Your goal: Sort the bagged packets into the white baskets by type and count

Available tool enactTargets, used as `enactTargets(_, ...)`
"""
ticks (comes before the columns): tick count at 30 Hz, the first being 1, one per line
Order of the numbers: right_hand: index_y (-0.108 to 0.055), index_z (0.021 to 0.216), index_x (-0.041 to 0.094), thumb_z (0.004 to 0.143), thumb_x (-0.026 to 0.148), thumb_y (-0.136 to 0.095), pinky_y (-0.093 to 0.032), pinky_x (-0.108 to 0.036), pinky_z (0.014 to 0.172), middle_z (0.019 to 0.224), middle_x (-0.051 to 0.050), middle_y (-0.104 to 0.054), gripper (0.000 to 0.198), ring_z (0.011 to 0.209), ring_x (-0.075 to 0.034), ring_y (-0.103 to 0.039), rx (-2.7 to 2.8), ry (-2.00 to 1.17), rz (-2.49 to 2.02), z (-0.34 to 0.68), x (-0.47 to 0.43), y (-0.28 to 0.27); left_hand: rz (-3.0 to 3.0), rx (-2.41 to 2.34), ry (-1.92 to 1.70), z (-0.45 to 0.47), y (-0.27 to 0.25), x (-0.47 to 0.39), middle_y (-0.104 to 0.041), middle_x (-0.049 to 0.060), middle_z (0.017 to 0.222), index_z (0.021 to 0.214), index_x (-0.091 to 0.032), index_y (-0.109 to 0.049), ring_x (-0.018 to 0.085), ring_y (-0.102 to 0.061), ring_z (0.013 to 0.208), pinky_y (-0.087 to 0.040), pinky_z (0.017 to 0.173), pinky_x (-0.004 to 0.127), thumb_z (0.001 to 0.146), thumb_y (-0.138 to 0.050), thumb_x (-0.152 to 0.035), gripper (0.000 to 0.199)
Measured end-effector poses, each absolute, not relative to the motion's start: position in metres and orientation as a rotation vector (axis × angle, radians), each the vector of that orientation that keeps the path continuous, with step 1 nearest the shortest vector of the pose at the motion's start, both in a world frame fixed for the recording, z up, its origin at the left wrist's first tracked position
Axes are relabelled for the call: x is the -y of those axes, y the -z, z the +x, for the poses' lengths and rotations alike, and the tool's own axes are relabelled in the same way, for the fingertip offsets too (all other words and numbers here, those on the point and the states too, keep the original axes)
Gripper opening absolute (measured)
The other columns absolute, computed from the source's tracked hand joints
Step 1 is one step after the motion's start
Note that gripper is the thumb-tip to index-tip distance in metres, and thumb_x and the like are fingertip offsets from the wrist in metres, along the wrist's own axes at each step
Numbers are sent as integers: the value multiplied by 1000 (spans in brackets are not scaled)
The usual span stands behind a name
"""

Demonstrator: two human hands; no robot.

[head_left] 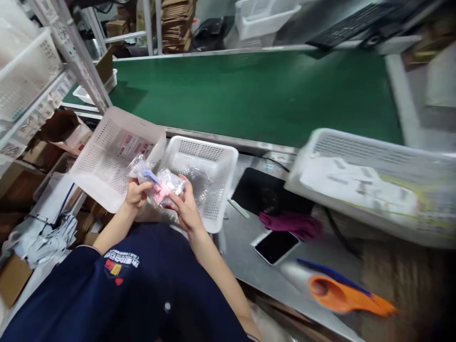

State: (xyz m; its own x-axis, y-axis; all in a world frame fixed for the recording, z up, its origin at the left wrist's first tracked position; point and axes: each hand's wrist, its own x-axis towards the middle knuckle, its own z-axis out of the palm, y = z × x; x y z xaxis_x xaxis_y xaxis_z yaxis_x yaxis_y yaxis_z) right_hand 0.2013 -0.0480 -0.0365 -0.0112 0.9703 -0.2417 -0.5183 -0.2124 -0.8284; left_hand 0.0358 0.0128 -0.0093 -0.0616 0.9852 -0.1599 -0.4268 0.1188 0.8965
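Small clear plastic packets [162, 187] with pink and bluish contents are held between my two hands; what exactly lies inside is too small to make out. My left hand [137, 192] pinches them from the left, thumb on top. From the right, my right hand [184, 204] grips the same packets with its fingers closed on their edge. Below and behind them stands a white plastic basket [224, 190] with some clear wrapping in it. To the left, a larger white basket [96, 166] is tilted and holds a paper with red print [133, 146].
A green conveyor belt [249, 95] runs beyond the baskets. On the metal table lie a phone [277, 247], a purple cloth [290, 225], a black mat [249, 190] and an orange-handled tool [342, 294]. A basket of papers [370, 223] stands right; a metal rack [71, 52] rises left.
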Motion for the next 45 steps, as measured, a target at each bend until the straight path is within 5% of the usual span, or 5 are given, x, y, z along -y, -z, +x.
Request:
enactTargets(11, -58, 108, 25, 81, 48, -80, -59, -36, 80, 102, -4, -69, 41, 91, -21, -69, 724, -597, -1444, 207, 61, 60, 530, -983, -1230, 91, 38, 12, -76, -1, 91, 97, -22, -68, 17, -72, 83, -59, 84, 32, 49, -97, -18, 56)
enactTargets(26, -45, 110, 29, 73, 53, -87, -47, -22, 52, 93, 4, -60, 62, 66, -12, -56, 240, -953, -1329, 212, 60, 84, 828, -1127, -1238, 63, 71, 14, -72, -1, 100, 110, -21, -67, 17, -68, 92, -54, 92, 31, 54, -100, -19, 65)
enactTargets(37, -53, 118, 23, 94, 55, -69, -60, -49, 102, 118, -12, -59, 43, 114, -29, -68, 685, -159, -1538, 250, 53, 71, 492, -1084, -1027, 53, 81, 20, -75, -2, 85, 97, -20, -64, 17, -71, 77, -59, 82, 35, 51, -96, -15, 57)
enactTargets(41, -61, 132, 21, 83, 60, -82, -43, -63, 125, 145, -19, -59, 66, 145, -38, -55, 909, -457, -1567, 261, 42, 76, 480, -1067, -1075, 56, 78, 14, -75, -2, 82, 96, -20, -66, 17, -71, 76, -60, 82, 35, 48, -98, -14, 58)
enactTargets(45, -76, 119, 23, 78, 65, -85, -62, -55, 104, 134, -14, -71, 59, 120, -34, -72, 955, -1136, -1373, 235, 49, 87, 545, -1042, -1098, 62, 74, 10, -75, -2, 82, 92, -19, -68, 18, -72, 76, -61, 81, 35, 47, -101, -17, 55)
